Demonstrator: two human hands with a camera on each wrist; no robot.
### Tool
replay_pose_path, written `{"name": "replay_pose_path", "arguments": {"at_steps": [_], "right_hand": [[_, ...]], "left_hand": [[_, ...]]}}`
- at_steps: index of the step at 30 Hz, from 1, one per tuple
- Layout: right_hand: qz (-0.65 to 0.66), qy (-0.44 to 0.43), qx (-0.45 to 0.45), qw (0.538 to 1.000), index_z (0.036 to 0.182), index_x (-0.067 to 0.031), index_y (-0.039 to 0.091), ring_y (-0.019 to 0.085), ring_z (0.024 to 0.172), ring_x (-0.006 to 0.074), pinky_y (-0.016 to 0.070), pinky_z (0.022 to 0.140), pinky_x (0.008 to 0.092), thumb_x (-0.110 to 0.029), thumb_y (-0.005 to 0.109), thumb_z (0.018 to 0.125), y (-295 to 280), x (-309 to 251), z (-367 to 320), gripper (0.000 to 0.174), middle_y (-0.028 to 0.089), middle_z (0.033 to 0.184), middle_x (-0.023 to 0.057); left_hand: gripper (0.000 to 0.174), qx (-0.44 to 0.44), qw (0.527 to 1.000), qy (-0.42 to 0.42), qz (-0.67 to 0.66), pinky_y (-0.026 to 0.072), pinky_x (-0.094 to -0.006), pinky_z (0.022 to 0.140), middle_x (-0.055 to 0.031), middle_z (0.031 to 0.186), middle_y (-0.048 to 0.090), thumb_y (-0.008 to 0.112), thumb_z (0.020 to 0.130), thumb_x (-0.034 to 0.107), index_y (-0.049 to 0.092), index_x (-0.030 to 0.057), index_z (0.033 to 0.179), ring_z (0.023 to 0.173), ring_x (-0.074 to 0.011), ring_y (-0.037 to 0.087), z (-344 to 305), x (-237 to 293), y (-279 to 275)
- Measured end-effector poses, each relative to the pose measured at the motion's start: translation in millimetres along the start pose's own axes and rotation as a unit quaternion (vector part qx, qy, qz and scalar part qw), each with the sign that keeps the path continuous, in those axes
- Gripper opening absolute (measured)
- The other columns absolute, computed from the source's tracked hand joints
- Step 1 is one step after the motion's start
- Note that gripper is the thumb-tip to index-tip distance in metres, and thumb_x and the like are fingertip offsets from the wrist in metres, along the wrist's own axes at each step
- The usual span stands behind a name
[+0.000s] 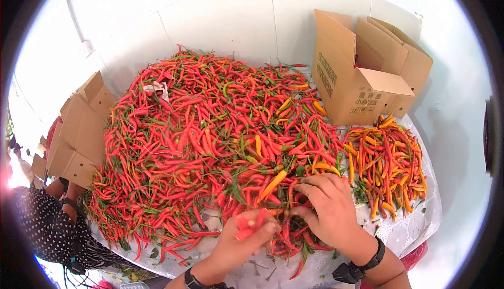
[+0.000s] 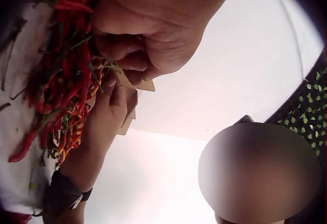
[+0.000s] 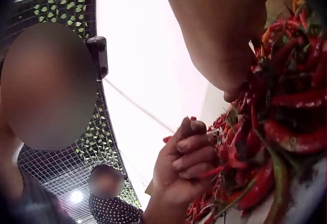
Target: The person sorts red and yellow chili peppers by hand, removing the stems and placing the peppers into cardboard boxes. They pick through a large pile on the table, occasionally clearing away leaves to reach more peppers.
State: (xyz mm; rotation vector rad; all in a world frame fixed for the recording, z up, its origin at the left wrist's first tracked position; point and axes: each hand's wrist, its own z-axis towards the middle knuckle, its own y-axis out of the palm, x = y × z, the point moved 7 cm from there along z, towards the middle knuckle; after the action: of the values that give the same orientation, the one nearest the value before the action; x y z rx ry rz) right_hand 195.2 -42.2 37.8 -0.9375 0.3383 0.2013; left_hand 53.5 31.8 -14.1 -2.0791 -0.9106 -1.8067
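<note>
A large heap of red chili peppers (image 1: 184, 126), with some green and orange ones mixed in, covers much of the table. My left hand (image 1: 236, 244) is at the heap's front edge, its fingers curled round several red chili peppers (image 1: 252, 223) whose ends stick out above the fist. Just right of it, my right hand (image 1: 333, 210) reaches into the near right part of the heap. Its thumb and forefinger stand apart at the peppers, and its fingertips are partly hidden in the right wrist view. A yellow-orange pepper (image 1: 273, 185) lies just left of those fingers.
A smaller pile of orange and red peppers (image 1: 388, 166) lies to the right. Behind it stands an open cardboard box (image 1: 341, 84); another cardboard box (image 1: 79, 137) is at the left. A person in dotted clothing (image 1: 44, 226) is at the left edge. Loose stems (image 1: 262, 269) lie in front.
</note>
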Motion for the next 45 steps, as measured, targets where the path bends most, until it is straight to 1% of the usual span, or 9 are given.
{"name": "replay_pose_path", "arguments": {"at_steps": [9,17,19,22,25,31,34,42,45], "right_hand": [[0.019,-0.023,-0.055,0.998,0.097,-0.0074,0.061,0.052,0.102,0.0285,0.041,0.087,0.0399,-0.008,0.069,0.067,6,20,0,0.031,0.059,0.1,0.007],[0.188,0.013,0.087,0.978,0.086,-0.0072,0.066,0.059,0.074,0.0242,0.0456,0.069,0.0337,-0.009,0.075,0.068,-21,13,1,0.02,0.063,0.079,0.0048],[0.27,0.007,0.06,0.961,0.087,-0.0065,0.067,0.06,0.071,0.0231,0.046,0.066,0.0324,-0.009,0.075,0.069,-17,9,2,0.02,0.064,0.078,0.0049],[0.368,0.002,-0.042,0.929,0.092,-0.0046,0.068,0.062,0.074,0.0184,0.0482,0.066,0.0291,-0.01,0.076,0.073,0,1,-3,0.021,0.064,0.079,0.0068],[0.44,0.137,-0.095,0.882,0.094,-0.0034,0.067,0.062,0.078,0.0118,0.0496,0.069,0.0254,-0.006,0.074,0.076,9,0,-11,0.019,0.065,0.083,0.0059],[0.629,0.221,-0.112,0.737,0.098,-0.0014,0.064,0.06,0.083,0.0077,0.049,0.071,0.0225,-0.001,0.073,0.077,24,3,-14,0.023,0.063,0.092,0.0039],[0.633,0.209,-0.12,0.736,0.092,-0.0016,0.065,0.06,0.083,0.01,0.0486,0.07,0.024,-0.004,0.074,0.077,35,9,-19,0.018,0.063,0.09,0.0055],[0.381,0.032,-0.006,0.924,0.078,-0.003,0.064,0.06,0.075,0.0188,0.0476,0.065,0.0287,-0.002,0.077,0.068,5,-5,-13,0.016,0.062,0.082,0.0093],[0.305,0.014,0.073,0.95,0.076,-0.0075,0.066,0.059,0.067,0.019,0.0479,0.058,0.0292,-0.005,0.078,0.065,-3,-14,-16,0.017,0.062,0.077,0.0063]], "left_hand": [[0.018,0.007,1.0,-0.016,-0.003,0.0338,-0.0186,0.046,0.0014,0.065,0.054,0.057,0.093,0.018,0.06,0.0008,0.093,0.052,-0.0033,0.045,-1,0,1],[0.022,0.017,0.998,0.036,-0.047,0.0359,-0.0204,0.045,-0.0027,0.072,0.056,0.058,0.093,0.021,0.058,-0.0003,0.093,0.055,-0.0063,0.05,0,2,-2],[0.027,0.053,0.996,0.029,-0.069,0.0358,-0.0213,0.043,-0.0063,0.07,0.059,0.065,0.088,0.026,0.06,-0.0008,0.088,0.053,-0.0085,0.052,0,5,-2],[0.017,-0.013,0.997,0.056,-0.046,0.0395,-0.0204,0.053,-0.0009,0.077,0.056,0.058,0.092,0.017,0.059,0.0006,0.097,0.063,-0.0056,0.051,0,2,-2],[0.018,-0.035,0.993,0.105,0.043,0.0419,-0.0208,0.061,0.0008,0.079,0.056,0.064,0.089,0.015,0.059,0.0009,0.099,0.07,-0.0052,0.053,-2,13,6],[0.022,-0.031,0.997,0.053,0.038,0.0422,-0.0205,0.063,0.0033,0.081,0.057,0.068,0.086,0.014,0.06,0.002,0.102,0.074,-0.0039,0.052,-3,12,5],[0.022,0.0,1.0,0.014,0.026,0.0412,-0.0189,0.061,0.004,0.08,0.057,0.068,0.086,0.014,0.06,0.0022,0.103,0.07,-0.0031,0.052,-5,11,4],[0.02,0.001,0.996,0.072,0.061,0.0408,-0.0188,0.056,0.0038,0.077,0.058,0.068,0.084,0.007,0.061,0.0018,0.102,0.066,-0.0015,0.051,-4,15,6],[0.018,0.018,0.994,0.085,0.073,0.0407,-0.0188,0.056,0.0035,0.076,0.058,0.069,0.083,0.007,0.061,0.0016,0.099,0.066,-0.0015,0.05,-3,11,2]]}}
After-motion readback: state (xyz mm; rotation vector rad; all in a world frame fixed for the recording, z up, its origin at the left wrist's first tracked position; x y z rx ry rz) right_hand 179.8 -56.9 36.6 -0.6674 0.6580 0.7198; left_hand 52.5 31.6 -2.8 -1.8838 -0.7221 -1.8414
